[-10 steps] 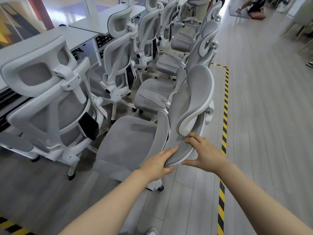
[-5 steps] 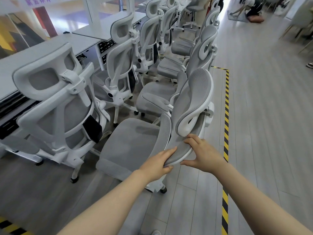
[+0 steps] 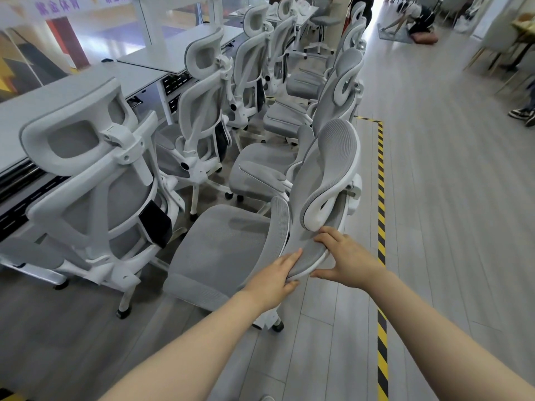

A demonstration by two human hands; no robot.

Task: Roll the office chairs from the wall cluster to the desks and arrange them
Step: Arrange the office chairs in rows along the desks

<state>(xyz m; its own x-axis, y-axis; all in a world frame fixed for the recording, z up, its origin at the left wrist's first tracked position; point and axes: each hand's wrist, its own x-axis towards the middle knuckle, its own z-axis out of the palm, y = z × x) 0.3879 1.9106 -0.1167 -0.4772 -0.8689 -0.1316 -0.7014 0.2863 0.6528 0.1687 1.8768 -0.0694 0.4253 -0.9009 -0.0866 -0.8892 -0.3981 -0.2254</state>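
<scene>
A grey mesh office chair (image 3: 228, 244) with a white frame stands right in front of me, its seat towards the desks on the left. My left hand (image 3: 275, 277) grips the near edge of its backrest (image 3: 311, 250) from the left. On the same edge, from the right, my right hand (image 3: 344, 260) holds on just below the curved headrest (image 3: 333, 172). Behind it, more identical chairs (image 3: 269, 169) stand in a line. Another row of chairs (image 3: 95, 180) is tucked against the white desks (image 3: 72, 88) at left.
A yellow-black floor tape (image 3: 381, 198) runs along the right of the chair line, with open grey plank floor (image 3: 451, 198) beyond it. A person crouches far back at the top right (image 3: 417, 15). Someone's shoes (image 3: 524, 114) show at the right edge.
The chair and my hands have moved slightly forward along the row; the desk-side chair at left has slid closer and lower in view. My grip is unchanged.
</scene>
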